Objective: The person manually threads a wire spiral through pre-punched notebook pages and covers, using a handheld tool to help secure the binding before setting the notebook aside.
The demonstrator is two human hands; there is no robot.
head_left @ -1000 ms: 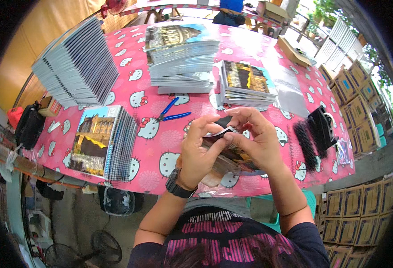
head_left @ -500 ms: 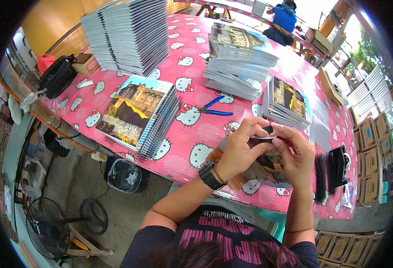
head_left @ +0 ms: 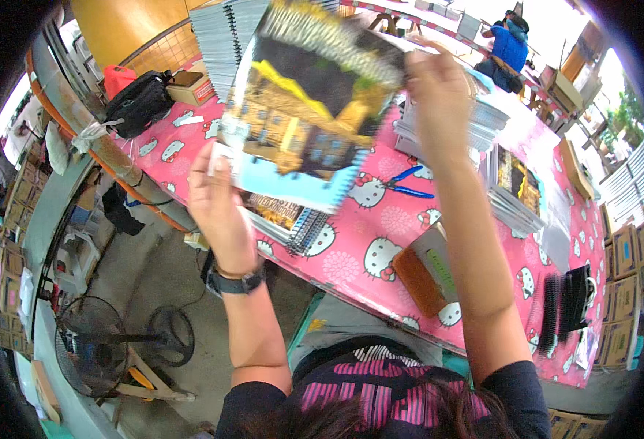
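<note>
A spiral-bound notebook with a castle picture on its cover is held up, tilted and blurred, above the left part of the table. My left hand, with a black watch at the wrist, grips its near left edge. My right hand is at its far right corner, fingers closed there. Below it lies a stack of similar notebooks, mostly hidden by the raised one. Blue-handled pliers lie to the right. Nearer to me rests a flat brown-and-grey piece, partly behind my right forearm.
A tall stack of bound books stands at the far left, beside a black bag and a small box. More notebooks sit on the right, with black binding coils near the table's right end. Another person sits farther back.
My hands have moved left and up from the near right of the table, and a notebook is now raised between them. The brown-and-grey piece is more exposed. The whole view has shifted.
</note>
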